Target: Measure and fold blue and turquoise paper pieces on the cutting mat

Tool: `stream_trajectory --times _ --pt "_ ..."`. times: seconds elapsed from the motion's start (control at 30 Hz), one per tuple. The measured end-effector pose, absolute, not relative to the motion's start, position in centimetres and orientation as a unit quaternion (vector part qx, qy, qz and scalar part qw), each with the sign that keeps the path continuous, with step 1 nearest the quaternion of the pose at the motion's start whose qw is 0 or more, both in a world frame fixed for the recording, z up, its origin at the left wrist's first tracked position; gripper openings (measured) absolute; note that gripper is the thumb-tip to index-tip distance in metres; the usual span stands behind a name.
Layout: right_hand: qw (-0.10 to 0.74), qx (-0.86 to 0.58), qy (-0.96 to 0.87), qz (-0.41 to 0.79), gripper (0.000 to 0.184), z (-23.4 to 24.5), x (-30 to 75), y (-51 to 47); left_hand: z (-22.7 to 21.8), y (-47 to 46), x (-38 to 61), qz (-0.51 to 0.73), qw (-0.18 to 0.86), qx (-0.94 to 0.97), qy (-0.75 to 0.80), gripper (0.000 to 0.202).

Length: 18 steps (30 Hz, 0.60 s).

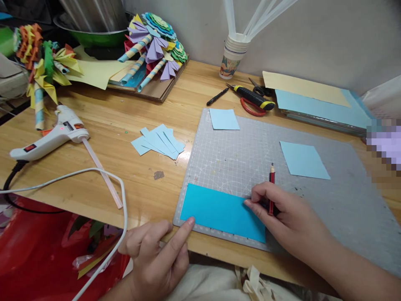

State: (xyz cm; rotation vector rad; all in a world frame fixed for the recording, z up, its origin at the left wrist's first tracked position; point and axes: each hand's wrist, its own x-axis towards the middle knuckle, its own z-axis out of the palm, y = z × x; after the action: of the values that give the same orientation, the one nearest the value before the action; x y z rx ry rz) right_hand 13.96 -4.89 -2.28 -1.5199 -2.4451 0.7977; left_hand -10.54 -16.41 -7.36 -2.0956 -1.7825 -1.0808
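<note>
A bright blue paper strip [219, 211] lies along the near edge of a grey cutting mat [344, 196]. My left hand [156, 251] is curled, with its index finger stretched out and its tip pressing the strip's near left corner. My right hand [282, 215] rests on the strip's right end, closed around a red pencil [272, 179] that stands nearly upright. Two pale blue paper squares, a smaller square [223, 119] and a larger square [303, 160], lie farther back on the mat.
A pile of pale blue paper pieces [159, 142] lies left of the mat. A white glue gun [52, 136] and a white cable [94, 175] lie at the left. A utility knife [253, 97], red scissors [252, 109], black pen [217, 97], paper cups [232, 56] and paper flowers [153, 46] sit behind.
</note>
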Motion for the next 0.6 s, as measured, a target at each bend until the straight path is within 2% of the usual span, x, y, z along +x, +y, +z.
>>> stream_trajectory --times 0.6 --pt "0.068 -0.511 -0.809 0.283 0.014 -2.29 14.15 -4.91 -7.57 -16.44 -10.40 -0.367 0.090 -0.703 -0.602 0.030"
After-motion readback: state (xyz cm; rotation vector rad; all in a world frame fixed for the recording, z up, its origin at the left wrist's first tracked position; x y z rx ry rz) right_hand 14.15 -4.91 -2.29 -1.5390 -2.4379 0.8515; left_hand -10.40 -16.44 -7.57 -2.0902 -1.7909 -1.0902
